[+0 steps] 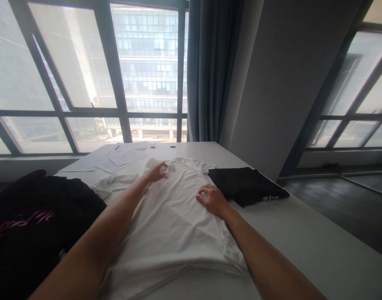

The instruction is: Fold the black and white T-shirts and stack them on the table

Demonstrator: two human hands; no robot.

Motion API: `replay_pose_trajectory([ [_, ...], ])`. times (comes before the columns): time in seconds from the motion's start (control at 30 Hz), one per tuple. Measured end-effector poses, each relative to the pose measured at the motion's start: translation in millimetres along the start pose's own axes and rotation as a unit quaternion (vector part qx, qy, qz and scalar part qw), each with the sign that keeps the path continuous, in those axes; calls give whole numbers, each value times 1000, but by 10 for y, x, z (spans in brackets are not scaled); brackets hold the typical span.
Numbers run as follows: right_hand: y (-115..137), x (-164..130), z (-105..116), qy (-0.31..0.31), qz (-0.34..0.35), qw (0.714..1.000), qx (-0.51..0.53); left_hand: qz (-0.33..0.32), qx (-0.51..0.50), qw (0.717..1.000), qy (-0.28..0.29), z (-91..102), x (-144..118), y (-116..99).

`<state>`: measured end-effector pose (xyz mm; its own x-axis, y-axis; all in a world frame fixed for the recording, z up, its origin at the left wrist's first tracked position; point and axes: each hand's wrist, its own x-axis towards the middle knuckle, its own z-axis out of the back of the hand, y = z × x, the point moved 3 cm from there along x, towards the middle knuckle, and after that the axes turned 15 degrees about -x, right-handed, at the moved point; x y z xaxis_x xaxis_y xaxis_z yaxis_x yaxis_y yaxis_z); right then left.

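A white T-shirt (175,225) lies spread on the white table with its collar end away from me and its hem towards me, loosely wrinkled. My left hand (156,171) is at the upper left of the shirt, thumb and fingers bent in a pinch at the cloth near the sleeve. Lower down, on the shirt's right side, my right hand (212,200) has its fingers curled in against the fabric. Bunched cloth shows along the right edge below my right wrist. The exact fingertip contact is small and partly hidden.
Folded black clothing (245,185) with white lettering lies right of the shirt. A heap of black clothing (43,221) with pink lettering is at the left. Behind it are a piece of white cloth (116,183) and paper sheets (122,157). The table (306,237) ends near windows and a curtain.
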<state>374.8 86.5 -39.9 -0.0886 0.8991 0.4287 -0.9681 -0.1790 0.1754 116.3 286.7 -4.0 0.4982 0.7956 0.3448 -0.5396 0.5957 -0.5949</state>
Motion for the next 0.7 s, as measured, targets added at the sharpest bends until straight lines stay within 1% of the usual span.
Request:
replay_pose_trajectory([
  [0.07,1,-3,5,2,-1,1000,1,10,40,997,61,-89,-48,-20],
  [0.1,2,-4,8,3,-2,1000,1,22,55,995,77,-101,-68,-16],
  [0.13,4,-5,11,3,-2,1000,1,35,69,994,78,-94,-86,-6],
  [0.3,18,-4,25,6,-4,1000,1,82,128,987,48,-2,-157,69],
  [0.37,25,-4,28,7,-5,1000,1,86,143,985,42,1,-177,81],
  [0.43,28,-4,28,8,-5,1000,0,74,151,985,39,-28,-176,70],
  [0.53,26,-4,27,5,-3,1000,-2,70,116,991,17,-112,-132,32],
  [0.63,25,-4,33,2,-2,1000,-2,94,60,994,-16,-204,-50,2],
  [0.7,28,-5,41,4,-3,1000,-1,118,36,991,-50,-206,7,10],
])
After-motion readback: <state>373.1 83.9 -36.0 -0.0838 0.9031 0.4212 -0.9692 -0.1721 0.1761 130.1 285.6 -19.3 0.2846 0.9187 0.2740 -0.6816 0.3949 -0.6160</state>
